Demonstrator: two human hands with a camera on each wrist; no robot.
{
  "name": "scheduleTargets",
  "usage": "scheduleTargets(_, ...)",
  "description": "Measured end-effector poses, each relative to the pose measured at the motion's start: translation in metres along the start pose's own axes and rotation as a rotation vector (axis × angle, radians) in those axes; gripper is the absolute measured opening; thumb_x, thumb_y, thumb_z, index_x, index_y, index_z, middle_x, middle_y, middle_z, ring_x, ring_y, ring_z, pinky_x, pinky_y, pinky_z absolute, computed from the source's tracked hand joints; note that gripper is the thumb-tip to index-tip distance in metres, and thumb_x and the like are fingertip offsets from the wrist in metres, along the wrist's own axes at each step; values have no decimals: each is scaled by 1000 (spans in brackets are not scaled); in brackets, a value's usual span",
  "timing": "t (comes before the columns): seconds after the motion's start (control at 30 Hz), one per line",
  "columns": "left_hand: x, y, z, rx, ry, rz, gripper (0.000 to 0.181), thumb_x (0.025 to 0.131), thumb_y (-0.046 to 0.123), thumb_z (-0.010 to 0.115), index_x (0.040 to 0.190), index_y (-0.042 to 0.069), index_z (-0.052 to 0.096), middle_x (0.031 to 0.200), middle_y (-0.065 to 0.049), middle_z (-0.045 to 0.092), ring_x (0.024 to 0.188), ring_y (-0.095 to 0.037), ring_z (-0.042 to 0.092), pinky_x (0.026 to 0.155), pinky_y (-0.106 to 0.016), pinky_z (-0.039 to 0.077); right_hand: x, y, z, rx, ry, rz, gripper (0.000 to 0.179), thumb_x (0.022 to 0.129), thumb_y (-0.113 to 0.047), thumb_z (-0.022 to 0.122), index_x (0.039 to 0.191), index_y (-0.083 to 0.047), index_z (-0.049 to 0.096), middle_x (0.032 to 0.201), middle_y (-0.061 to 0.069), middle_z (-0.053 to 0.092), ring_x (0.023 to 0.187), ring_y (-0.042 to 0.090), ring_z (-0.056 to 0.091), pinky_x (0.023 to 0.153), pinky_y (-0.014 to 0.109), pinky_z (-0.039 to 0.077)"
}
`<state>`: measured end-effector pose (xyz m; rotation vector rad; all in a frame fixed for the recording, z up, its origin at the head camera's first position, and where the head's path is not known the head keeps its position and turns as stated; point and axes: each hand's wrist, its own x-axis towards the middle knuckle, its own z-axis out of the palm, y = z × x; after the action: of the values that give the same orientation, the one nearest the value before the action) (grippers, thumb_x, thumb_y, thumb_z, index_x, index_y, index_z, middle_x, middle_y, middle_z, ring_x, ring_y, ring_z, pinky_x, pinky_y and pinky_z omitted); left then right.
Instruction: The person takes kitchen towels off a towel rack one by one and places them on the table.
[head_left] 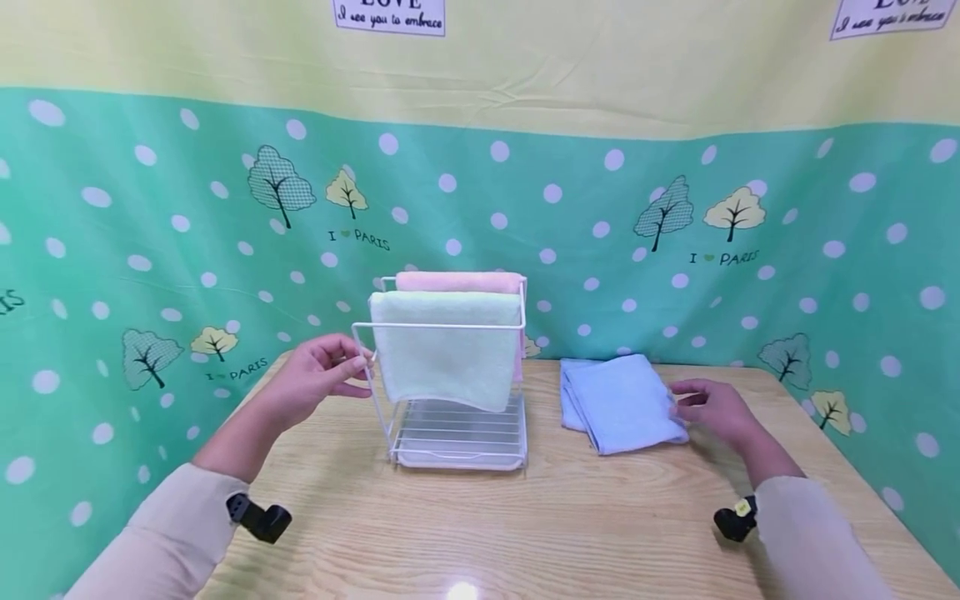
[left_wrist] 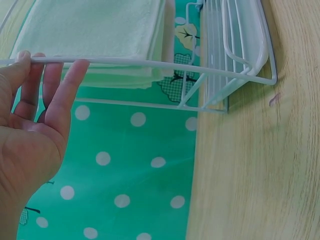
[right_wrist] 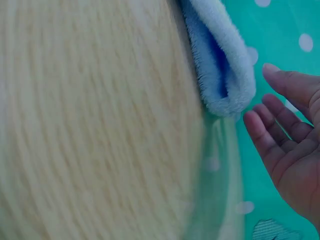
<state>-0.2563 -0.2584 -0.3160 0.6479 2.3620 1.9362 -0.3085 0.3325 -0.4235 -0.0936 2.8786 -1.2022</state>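
A white wire rack [head_left: 459, 458] stands on the table, with a mint-green towel [head_left: 446, 358] draped over a front bar and a pink towel [head_left: 459, 282] behind it. My left hand [head_left: 318, 379] is at the rack's left side; in the left wrist view its thumb and fingertips [left_wrist: 80, 65] pinch the thin side wire. Right of the rack lies a folded light-blue towel [head_left: 626, 404]. My right hand [head_left: 716, 408] hovers beside that towel's right edge, fingers loosely bent. From the right wrist, the blue towel's rounded fold [right_wrist: 232, 95] shows just off the fingertips, with nothing in the hand.
The wood-grain table [head_left: 480, 525] carries all of this. A green and yellow polka-dot curtain [head_left: 480, 192] printed with trees hangs right behind and along both sides. A white tray [head_left: 457, 408] forms the rack's base under its wire bars.
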Motion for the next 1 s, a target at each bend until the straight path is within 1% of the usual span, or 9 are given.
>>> scheduleTargets(0.07, 0, -1, 0, 4, -1, -2, 16, 98, 9, 59, 99, -6, 56, 105, -22, 61, 88, -21, 67, 78, -44, 60, -2, -4, 0, -48, -20, -39, 52, 87, -21, 75, 130, 2, 57, 124, 27, 58, 110, 41, 56, 85, 48, 55)
scheduleTargets(0.13, 0, -1, 0, 11, 2, -7, 17, 98, 10, 59, 100, -7, 56, 105, -23, 61, 88, -21, 68, 77, -44, 60, -3, -6, 3, -99, -54, -74, 55, 85, -24, 77, 129, 2, 58, 124, 27, 58, 111, 43, 55, 87, 51, 54)
scheduleTargets(0.27, 1, 0, 1, 18, 7, -11, 17, 98, 10, 59, 100, -7, 56, 102, -14, 64, 89, -21, 68, 78, -44, 60, 0, -9, 14, -204, -117, -124, 59, 80, -23, 81, 128, 3, 59, 129, 29, 55, 118, 48, 50, 96, 59, 47)
scheduleTargets(0.37, 2, 0, 1, 20, 8, -11, 17, 98, 10, 59, 100, -6, 56, 100, -7, 65, 89, -21, 67, 78, -44, 60, 2, -12, 20, -244, -133, -153, 56, 80, -17, 81, 127, 4, 59, 133, 29, 53, 124, 51, 44, 101, 63, 40)
scheduleTargets(0.53, 0, -1, 1, 21, 16, -15, 18, 98, 10, 59, 100, -8, 55, 101, -7, 64, 90, -22, 66, 78, -44, 60, 4, -20, 31, -240, -150, -165, 53, 80, -12, 80, 127, 1, 61, 135, 27, 52, 128, 50, 40, 105, 64, 36)
scheduleTargets(0.63, 0, -1, 1, 18, 20, -20, 20, 98, 10, 60, 100, -9, 54, 101, -9, 64, 89, -22, 66, 78, -44, 60, 5, -25, 36, -241, -152, -180, 52, 79, -11, 81, 126, 1, 62, 135, 27, 52, 128, 50, 41, 105, 64, 36)
scheduleTargets(0.8, -1, -2, 2, 15, 19, -20, 20, 98, 10, 60, 101, -9, 54, 101, -9, 64, 89, -20, 66, 78, -43, 60, 7, -32, 44, -227, -147, -178, 51, 80, -10, 80, 126, 1, 62, 135, 26, 53, 129, 49, 41, 106, 63, 35)
scheduleTargets(0.93, 0, -2, 1, 14, 17, -12, 19, 98, 9, 60, 101, -9, 54, 100, -7, 64, 90, -22, 67, 78, -44, 60, 9, -35, 49, -210, -141, -177, 50, 80, -10, 80, 125, 1, 62, 135, 26, 53, 128, 48, 41, 106, 62, 36)
scheduleTargets(1.0, 0, -2, 1, 18, 16, -9, 19, 98, 9, 59, 101, -9, 54, 101, -8, 64, 90, -21, 67, 78, -44, 60, 10, -35, 50, -202, -138, -176, 50, 80, -10, 80, 126, 1, 62, 135, 26, 52, 129, 48, 41, 106, 62, 36)
